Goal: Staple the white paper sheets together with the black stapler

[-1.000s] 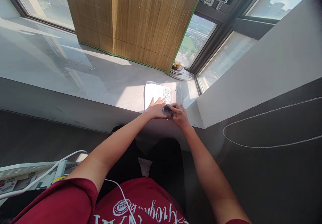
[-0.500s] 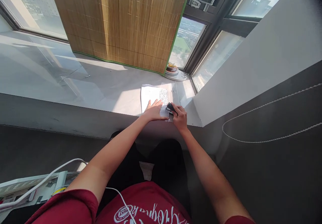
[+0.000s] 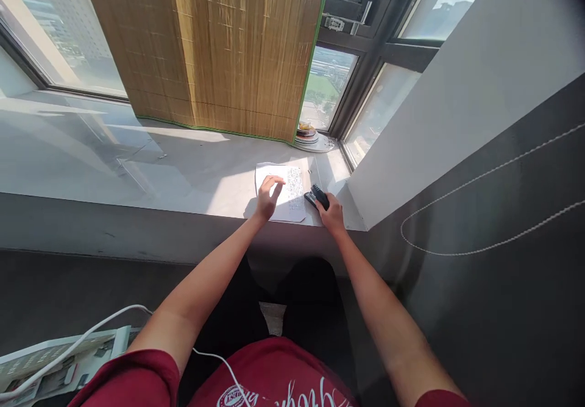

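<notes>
Paper (image 3: 295,198), a printed sheet or a thin stack, lay flat at the near right end of the windowsill (image 3: 183,169), with its lower edge close to the sill's front lip. A bamboo blind (image 3: 228,47) hung behind it against the window, and a small stack of plates (image 3: 307,136) sat well beyond it in the far corner.

The left hand (image 3: 267,194) rested on the left half of the paper. Its grip was open, with the fingers spread and only the tips pressing down. The right hand (image 3: 333,215) lay just right of the sheet, its grip closed around the near end of a black stapler (image 3: 317,196). The stapler's nose pointed at the paper's right edge, touching it or just beside it; which one was too small to tell.

As I judged it, the handling called for a flatter left palm, so the sheet could not swivel under the fingertips. The stapler's mouth needed to come squarely over the edge, with its base flat on the sill. The left fingers were best kept clear of the stapler's nose, and the sheet's edges best lined up under the hand while the pressure held.
</notes>
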The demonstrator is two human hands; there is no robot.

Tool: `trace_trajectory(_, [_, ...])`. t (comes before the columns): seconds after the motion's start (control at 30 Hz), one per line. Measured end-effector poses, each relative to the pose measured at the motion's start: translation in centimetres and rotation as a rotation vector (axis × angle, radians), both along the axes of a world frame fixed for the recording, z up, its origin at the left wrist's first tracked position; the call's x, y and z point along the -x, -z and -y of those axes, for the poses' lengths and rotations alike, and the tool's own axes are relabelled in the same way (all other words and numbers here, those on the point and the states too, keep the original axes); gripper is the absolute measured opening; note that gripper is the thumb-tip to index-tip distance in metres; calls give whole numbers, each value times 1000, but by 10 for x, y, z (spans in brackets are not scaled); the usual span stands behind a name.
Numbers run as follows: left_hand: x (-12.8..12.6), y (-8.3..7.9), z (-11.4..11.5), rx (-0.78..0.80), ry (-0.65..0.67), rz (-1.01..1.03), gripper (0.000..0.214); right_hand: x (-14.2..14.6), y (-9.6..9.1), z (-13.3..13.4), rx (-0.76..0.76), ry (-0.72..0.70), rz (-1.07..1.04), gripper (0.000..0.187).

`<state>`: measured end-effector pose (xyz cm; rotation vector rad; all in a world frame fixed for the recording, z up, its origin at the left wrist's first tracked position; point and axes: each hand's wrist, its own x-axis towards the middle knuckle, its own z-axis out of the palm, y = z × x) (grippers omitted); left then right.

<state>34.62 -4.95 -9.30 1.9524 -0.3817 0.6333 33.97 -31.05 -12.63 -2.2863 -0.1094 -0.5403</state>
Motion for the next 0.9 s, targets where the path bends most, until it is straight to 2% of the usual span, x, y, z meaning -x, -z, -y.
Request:
trace_trajectory(0.1, [-4,-8,-24,18,-169,22,35,-1,-8,-14,-136,152,15,49])
trace_trajectory(0.17, [-8,-10,-56,-60,-249,-40,21,-3,-14,-33,-178,182,64,48])
trace_trajectory(0.2, [-9,-9,-76,-168,-330,-123,23,-5,-16,-46,-169,155,85,46])
trace_trajectory(0.3, [-8,-7,-147,-524,-621,-400,43,-12,-19,-94,-69,34,73,35])
trace_trajectory(0.37, [-5,-5,-191,-606,-776,-613,59,-18,-18,-126,1,1,12,31])
trace_trajectory(0.4, [-3,-4,-209,-627,-808,-708,66,-20,-16,-139,30,-3,-25,30])
trace_trajectory(0.47, [-2,-2,-235,-671,-785,-803,76,-24,-13,-156,77,1,-87,30])
trace_trajectory(0.57, [-4,4,-248,-717,-749,-846,83,-22,-5,-154,116,8,-92,33])
trace_trajectory(0.77, [-7,10,-243,-707,-765,-810,84,-3,11,-102,121,84,-12,31])
trace_trajectory(0.9, [-6,10,-243,-680,-781,-784,81,0,12,-77,65,118,8,35])
